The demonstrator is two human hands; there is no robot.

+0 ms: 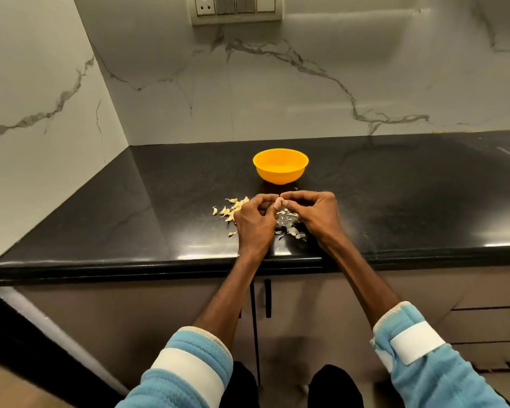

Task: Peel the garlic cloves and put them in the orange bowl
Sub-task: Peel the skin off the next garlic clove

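Where the two hands meet, just on the near side of the orange bowl (pixel 280 166), a small pale pinkish garlic clove (pixel 278 203) shows between the fingertips, mostly hidden; its long axis seems to run near to far, its tip not discernible. The left hand (pixel 255 222) and right hand (pixel 314 213), fingers curled, pinch it from either side above the black counter (pixel 130 219). Pale loose cloves (pixel 231 209) lie heaped left of the left hand, and papery skins (pixel 290 226) lie scattered between the wrists.
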